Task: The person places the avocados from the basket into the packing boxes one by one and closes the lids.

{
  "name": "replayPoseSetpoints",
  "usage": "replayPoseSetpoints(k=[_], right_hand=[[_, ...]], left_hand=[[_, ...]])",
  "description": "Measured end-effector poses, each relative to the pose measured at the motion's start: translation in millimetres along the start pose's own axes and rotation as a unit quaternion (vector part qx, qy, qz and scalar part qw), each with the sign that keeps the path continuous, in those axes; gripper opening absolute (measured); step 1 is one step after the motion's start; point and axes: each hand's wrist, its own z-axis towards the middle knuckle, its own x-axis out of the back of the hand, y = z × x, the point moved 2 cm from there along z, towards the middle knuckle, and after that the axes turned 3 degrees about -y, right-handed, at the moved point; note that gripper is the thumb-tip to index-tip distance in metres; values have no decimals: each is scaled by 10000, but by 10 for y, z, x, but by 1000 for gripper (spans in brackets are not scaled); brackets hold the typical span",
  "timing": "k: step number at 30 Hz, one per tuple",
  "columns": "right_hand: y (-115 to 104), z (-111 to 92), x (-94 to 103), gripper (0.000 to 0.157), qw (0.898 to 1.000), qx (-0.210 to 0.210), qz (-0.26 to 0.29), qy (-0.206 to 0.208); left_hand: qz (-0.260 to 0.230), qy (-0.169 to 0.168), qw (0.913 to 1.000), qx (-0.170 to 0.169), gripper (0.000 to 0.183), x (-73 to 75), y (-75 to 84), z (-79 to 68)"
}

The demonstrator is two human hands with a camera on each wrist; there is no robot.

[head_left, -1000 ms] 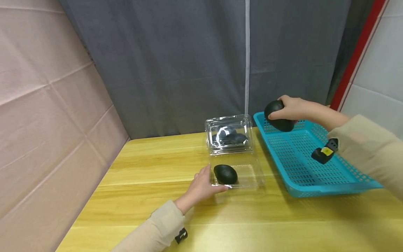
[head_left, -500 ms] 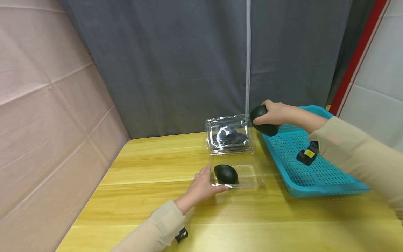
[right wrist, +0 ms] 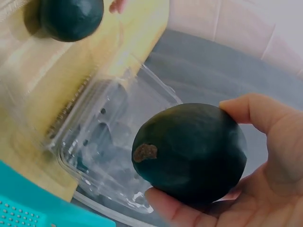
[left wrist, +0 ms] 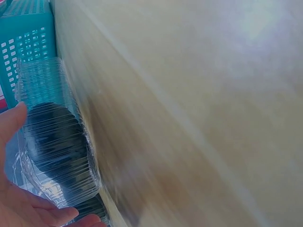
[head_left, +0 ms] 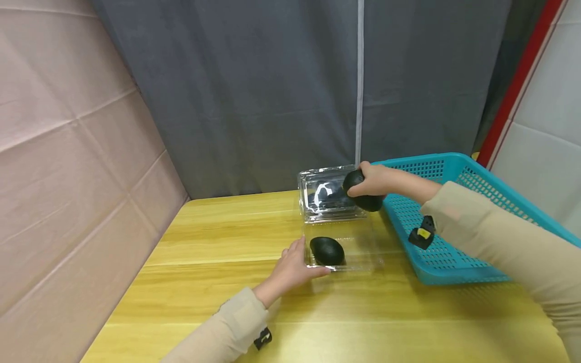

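Observation:
My right hand [head_left: 375,179] grips a dark green avocado [right wrist: 187,151] between thumb and fingers, raised in front of the upright lid [head_left: 310,212] of a clear plastic clamshell box. The brown stem scar of this avocado shows in the right wrist view. A second avocado [head_left: 328,251] lies in the left half of the box's base [head_left: 360,254]. My left hand [head_left: 290,268] touches the base's front left corner, thumb stretched along the front rim and fingers along the left side. In the left wrist view, the second avocado shows through the ribbed clear wall [left wrist: 45,78].
A turquoise perforated basket [head_left: 454,275] stands right of the box, under my right forearm. Wooden table [head_left: 204,262] extends left and in front. A grey curtain [head_left: 254,101] hangs behind, and a pinkish panel [head_left: 68,176] borders the left side.
My right hand has moved left and down with its avocado, from over the basket to in front of the lid. The basket's right side has swung outward. My left hand has stayed put.

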Motion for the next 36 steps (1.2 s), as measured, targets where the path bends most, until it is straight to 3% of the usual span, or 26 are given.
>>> replayPoseSetpoints(k=[8, 15, 21, 36], right_hand=[[16, 61, -172, 77, 9997, -80, -149, -200], [11, 110, -383, 64, 9986, 8, -308, -440], [-2, 166, -543, 83, 9943, -103, -750, -745], [47, 344, -890, 95, 9842, -688, -1152, -1159]], left_hand=[[-11, 15, 10000, 6, 109, -3, 3, 1], [-16, -7, 10000, 18, 109, -4, 6, -1], [-32, 0, 10000, -3, 108, -14, 7, 4], [15, -25, 10000, 0, 109, -8, 21, 6]])
